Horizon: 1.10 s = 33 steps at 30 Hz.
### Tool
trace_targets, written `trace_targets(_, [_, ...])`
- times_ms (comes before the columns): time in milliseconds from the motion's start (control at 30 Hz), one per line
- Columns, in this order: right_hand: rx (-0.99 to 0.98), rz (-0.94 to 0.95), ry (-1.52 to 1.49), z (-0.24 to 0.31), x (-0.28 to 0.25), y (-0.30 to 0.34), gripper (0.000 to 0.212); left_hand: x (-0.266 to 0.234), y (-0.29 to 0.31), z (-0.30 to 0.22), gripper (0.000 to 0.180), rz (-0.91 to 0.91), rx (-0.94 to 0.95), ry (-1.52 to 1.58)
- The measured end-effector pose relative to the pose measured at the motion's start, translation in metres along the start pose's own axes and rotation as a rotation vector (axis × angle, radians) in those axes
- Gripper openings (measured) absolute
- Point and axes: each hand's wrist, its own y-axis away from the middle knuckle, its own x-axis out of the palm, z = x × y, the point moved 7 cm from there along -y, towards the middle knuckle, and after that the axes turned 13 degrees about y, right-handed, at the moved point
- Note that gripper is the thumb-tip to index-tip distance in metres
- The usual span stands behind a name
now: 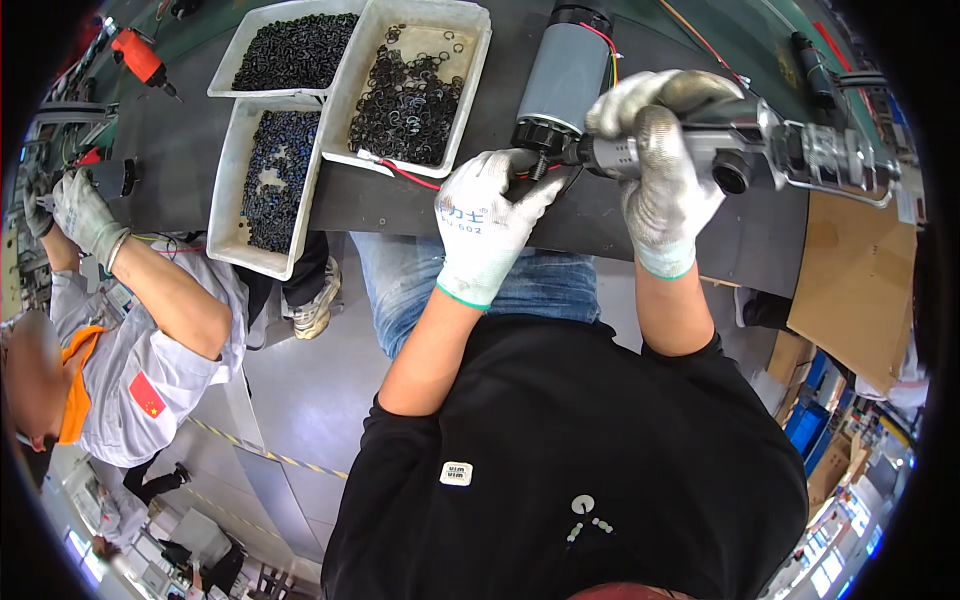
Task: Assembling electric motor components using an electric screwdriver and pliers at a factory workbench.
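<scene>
A grey cylindrical motor (pixel 565 75) with black ends lies on the dark bench, its threaded shaft (pixel 540 165) toward me. My left hand (pixel 480 215), in a white glove, is closed at that shaft end, index finger and thumb on either side of it. In my right hand (pixel 660 180), also gloved, is a silver-grey power tool (pixel 705 150), held sideways with the fingers wrapped over its body. The tool's narrow tip points left and meets the shaft area; the exact contact is hidden by my left fingers. A clear, shiny part (pixel 835 155) forms the tool's right end.
Left of the motor stand white trays of black retaining rings (pixel 405 115), dark clips (pixel 295 55) and small bluish-black parts (pixel 275 190). An orange-red power driver (pixel 140 58) lies far left. A co-worker's gloved hand (pixel 88 215) works there. Brown cardboard (pixel 855 285) stands at right.
</scene>
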Motion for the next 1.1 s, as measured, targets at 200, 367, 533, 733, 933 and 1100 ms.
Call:
trace_targets(200, [-0.053, -0.034, 0.055, 0.016, 0.017, -0.004, 0.024, -0.001, 0.007, 0.009, 0.029, -0.008, -0.041, 0.022])
trace_targets(367, [-0.187, -0.137, -0.108, 0.035, 0.014, -0.006, 0.026, -0.005, 0.003, 0.015, 0.026, -0.016, -0.032, -0.018])
trace_targets(533, [-0.302, -0.514, 0.459, 0.072, -0.042, -0.039, 0.021, -0.010, -0.005, 0.012, 0.025, -0.051, -0.002, -0.003])
trace_targets(733, [-0.074, -0.491, 0.752, -0.034, -0.169, -0.061, 0.026, -0.002, 0.006, 0.012, 0.027, -0.060, 0.073, -0.044])
trace_targets(933, [-0.299, -0.568, 1.264, -0.010, -0.127, -0.013, 0.045, -0.011, -0.010, -0.017, 0.043, -0.152, 0.359, -0.055])
trace_targets(1100, [-0.127, 0.155, 1.543, -0.070, -0.053, -0.007, 0.045, 0.031, -0.052, -0.005, 0.067, -0.116, 0.245, -0.058])
